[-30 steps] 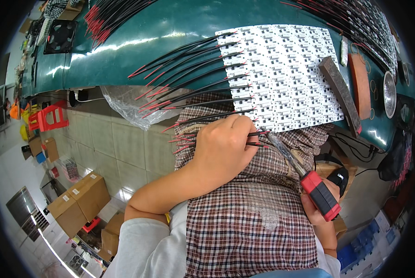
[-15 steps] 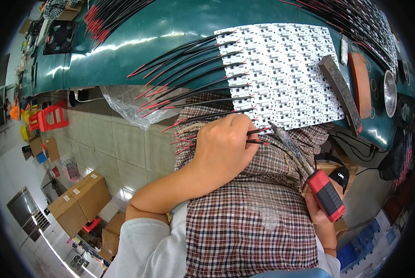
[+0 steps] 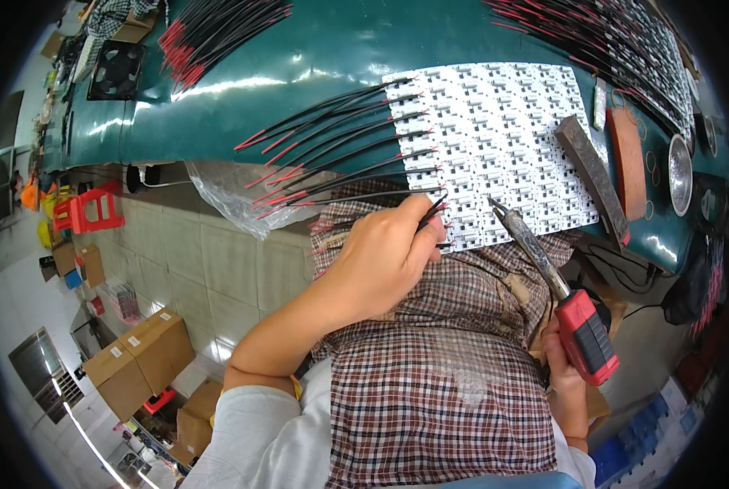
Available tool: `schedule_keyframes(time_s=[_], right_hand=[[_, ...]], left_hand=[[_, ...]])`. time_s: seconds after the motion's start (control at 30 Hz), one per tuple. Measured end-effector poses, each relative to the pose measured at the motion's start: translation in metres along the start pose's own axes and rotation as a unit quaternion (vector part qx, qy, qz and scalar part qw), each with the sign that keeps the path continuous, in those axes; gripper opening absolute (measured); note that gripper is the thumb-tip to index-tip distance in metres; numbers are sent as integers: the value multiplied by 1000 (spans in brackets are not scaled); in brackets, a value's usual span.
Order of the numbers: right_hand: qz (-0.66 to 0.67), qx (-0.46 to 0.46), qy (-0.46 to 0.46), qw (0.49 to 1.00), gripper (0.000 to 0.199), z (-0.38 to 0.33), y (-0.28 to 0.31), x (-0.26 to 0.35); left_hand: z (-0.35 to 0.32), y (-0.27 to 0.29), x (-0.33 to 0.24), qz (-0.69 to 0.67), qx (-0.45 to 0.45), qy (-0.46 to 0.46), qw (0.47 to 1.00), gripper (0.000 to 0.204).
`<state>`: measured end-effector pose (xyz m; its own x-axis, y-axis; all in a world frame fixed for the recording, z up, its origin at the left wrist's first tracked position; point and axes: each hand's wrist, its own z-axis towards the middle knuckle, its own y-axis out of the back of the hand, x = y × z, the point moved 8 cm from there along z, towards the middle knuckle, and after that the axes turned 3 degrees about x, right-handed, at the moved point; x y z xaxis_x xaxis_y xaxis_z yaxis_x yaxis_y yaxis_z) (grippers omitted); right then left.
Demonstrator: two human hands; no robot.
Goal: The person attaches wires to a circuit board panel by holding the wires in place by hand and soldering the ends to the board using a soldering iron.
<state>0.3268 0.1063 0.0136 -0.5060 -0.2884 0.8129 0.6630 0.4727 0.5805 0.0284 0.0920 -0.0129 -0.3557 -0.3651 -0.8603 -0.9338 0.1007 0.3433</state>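
Note:
My left hand (image 3: 385, 253) is closed on a few thin black wires (image 3: 432, 213) with red ends, at the near left corner of a white circuit board panel (image 3: 503, 151). One held wire points up and to the right, over the panel's edge. My right hand (image 3: 562, 359) grips a soldering iron (image 3: 586, 336) by its red and black handle. Its dark tip is over the panel's near part, to the right of my left fingers; whether it touches is hard to tell. Several black wires (image 3: 340, 155) run leftward from the panel's left edge.
A dark metal bar (image 3: 591, 179) lies across the panel's right side. Beyond it are an orange-brown block (image 3: 627, 163), rubber bands and a metal bowl (image 3: 680, 174). Loose wires (image 3: 218, 37) and a black fan (image 3: 117, 70) sit on the green table (image 3: 332, 49). A checked apron covers my lap.
The iron's tip has moved away from my left fingers, up and to the right over the panel. My left hand has drawn slightly left, and the wire in it now tilts upward.

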Motion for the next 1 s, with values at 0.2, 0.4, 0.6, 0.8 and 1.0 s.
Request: schedule_keyframes(time_s=[0.2,0.4,0.6,0.8,1.0], right_hand=[[14,17,-18,1000,20,10,2,-6],[5,-52,-26,998,18,29,12,-6],[42,-89,-11,995,20,70,13,11],[88,-12,-20,996,24,100,0,19],[133,2,-166,977,23,110,-11,18]], left_hand=[[2,26,-11,10,-40,27,999,29],[-1,112,-79,213,-301,-96,924,14],[60,85,-54,228,-155,-87,957,19],[88,80,-39,185,-160,-61,968,19],[92,72,-33,193,-188,-70,960,17]])
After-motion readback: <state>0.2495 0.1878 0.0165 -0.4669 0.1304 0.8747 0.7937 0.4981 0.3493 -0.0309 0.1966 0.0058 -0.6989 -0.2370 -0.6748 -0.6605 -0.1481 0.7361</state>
